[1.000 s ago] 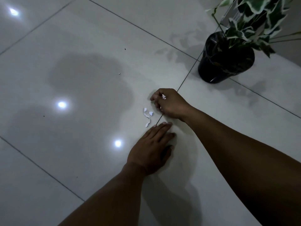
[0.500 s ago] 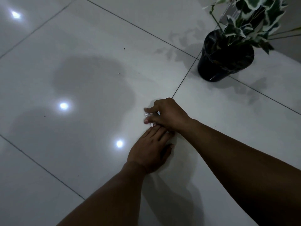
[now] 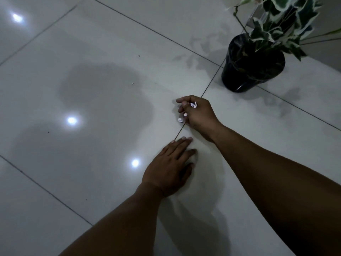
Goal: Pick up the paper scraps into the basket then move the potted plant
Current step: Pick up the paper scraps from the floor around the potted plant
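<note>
Paper scraps (image 3: 193,104): small, white, crumpled bits. Several bunched in the curled fingers of the right hand (image 3: 198,114), low over the pale tiled floor beside a grout line. One scrap (image 3: 185,114) shows at the fingertips, another (image 3: 180,119) just below it, near or on the tile; cannot tell which. Potted plant (image 3: 252,63): glossy black rounded pot, upright on the floor, variegated green-and-white leaves spreading above. It stands at a tile joint, apart from the scraps, beyond and to the right.
</note>
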Action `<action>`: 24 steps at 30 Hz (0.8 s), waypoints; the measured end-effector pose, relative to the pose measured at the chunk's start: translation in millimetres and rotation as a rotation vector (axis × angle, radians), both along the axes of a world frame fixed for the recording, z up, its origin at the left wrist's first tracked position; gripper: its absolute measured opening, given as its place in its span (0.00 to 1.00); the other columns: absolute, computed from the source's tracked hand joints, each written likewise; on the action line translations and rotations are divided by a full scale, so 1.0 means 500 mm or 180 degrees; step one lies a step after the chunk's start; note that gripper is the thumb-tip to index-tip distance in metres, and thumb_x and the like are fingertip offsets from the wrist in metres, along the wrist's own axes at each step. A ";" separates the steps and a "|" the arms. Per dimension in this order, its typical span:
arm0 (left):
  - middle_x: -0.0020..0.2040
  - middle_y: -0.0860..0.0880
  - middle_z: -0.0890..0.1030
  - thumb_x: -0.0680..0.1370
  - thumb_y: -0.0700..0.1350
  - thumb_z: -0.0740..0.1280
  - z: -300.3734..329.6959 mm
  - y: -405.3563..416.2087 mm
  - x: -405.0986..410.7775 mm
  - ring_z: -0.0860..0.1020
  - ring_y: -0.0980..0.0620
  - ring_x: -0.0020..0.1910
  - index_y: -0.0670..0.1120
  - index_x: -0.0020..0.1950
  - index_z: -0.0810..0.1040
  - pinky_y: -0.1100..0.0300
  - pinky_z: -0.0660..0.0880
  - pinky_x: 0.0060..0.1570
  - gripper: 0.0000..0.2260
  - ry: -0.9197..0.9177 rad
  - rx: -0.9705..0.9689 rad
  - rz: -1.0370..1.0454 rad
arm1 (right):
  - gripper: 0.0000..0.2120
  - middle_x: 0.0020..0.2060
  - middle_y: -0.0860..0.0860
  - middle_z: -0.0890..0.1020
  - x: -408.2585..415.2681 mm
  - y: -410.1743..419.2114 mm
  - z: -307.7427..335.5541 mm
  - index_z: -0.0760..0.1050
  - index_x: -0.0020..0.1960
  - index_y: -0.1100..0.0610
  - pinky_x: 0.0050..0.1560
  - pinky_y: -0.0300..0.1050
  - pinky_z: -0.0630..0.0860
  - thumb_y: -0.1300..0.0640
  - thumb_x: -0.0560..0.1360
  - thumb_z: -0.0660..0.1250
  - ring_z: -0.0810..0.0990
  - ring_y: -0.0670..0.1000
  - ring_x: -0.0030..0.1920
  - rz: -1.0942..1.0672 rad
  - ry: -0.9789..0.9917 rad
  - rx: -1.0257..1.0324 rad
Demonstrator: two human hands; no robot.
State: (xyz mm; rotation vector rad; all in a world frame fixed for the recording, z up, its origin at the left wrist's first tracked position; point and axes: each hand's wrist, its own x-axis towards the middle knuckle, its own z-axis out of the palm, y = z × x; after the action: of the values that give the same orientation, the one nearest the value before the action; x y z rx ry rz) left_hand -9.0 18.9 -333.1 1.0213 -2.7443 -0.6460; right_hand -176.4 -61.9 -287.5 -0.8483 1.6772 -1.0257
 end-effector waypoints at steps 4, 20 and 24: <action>0.80 0.50 0.61 0.84 0.57 0.55 0.000 0.000 0.000 0.57 0.51 0.80 0.53 0.76 0.68 0.57 0.51 0.78 0.21 0.0003 -0.0015 -0.0011 | 0.13 0.35 0.54 0.74 -0.004 0.006 0.002 0.83 0.51 0.60 0.28 0.33 0.72 0.62 0.83 0.59 0.69 0.46 0.27 -0.0190 -0.0580 0.0162; 0.78 0.48 0.66 0.84 0.56 0.56 0.004 0.002 -0.003 0.58 0.52 0.78 0.52 0.74 0.71 0.66 0.39 0.76 0.20 -0.0040 -0.0001 0.0028 | 0.09 0.43 0.52 0.84 -0.004 0.041 -0.041 0.84 0.46 0.56 0.50 0.47 0.76 0.50 0.77 0.70 0.81 0.51 0.47 0.0951 0.2445 -0.0219; 0.78 0.48 0.66 0.84 0.56 0.56 -0.001 0.002 -0.002 0.59 0.52 0.78 0.51 0.74 0.70 0.64 0.42 0.77 0.20 -0.0017 0.0009 0.0015 | 0.16 0.40 0.52 0.80 -0.003 0.052 -0.038 0.69 0.42 0.54 0.44 0.49 0.73 0.46 0.84 0.55 0.78 0.54 0.44 0.0609 0.2551 -0.0204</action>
State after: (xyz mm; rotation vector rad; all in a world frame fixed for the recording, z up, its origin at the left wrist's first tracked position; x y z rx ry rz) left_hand -10.2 20.1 -333.8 1.0310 -2.7455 -0.6476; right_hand -177.7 -35.8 -306.6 -1.5682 2.1550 -0.6330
